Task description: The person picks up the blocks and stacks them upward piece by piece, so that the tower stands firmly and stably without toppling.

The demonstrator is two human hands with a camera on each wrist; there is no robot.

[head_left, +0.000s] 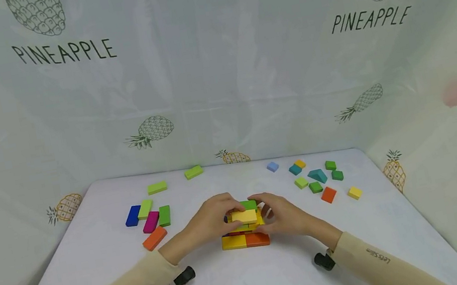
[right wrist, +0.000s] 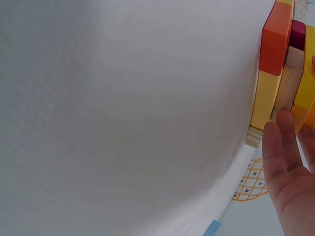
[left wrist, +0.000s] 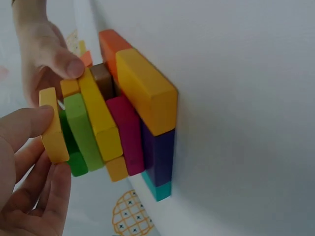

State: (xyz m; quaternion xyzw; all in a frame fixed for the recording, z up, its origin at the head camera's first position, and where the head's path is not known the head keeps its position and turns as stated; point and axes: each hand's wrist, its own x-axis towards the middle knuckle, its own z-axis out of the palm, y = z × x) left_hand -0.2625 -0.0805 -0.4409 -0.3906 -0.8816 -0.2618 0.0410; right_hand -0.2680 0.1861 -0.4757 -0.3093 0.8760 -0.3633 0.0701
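Observation:
In the middle of the table stands a layered stack of wooden blocks, with a yellow block (head_left: 234,242) and an orange block (head_left: 258,239) along its bottom front. My left hand (head_left: 214,216) pinches a light yellow block (head_left: 244,217) between thumb and fingers at the top of the stack. Just behind it lies a green block (head_left: 248,204). A magenta block (left wrist: 127,132) shows in a middle layer in the left wrist view. At the stack's right side is my right hand (head_left: 284,214), its fingers fairly straight and its fingertips right at the blocks.
Loose blocks lie at the left, among them a blue block (head_left: 133,216) and an orange block (head_left: 155,238). Several smaller pieces are scattered at the right, including a teal triangular block (head_left: 318,176) and a yellow cube (head_left: 354,192). A pineapple-print cloth (head_left: 216,73) hangs behind the table.

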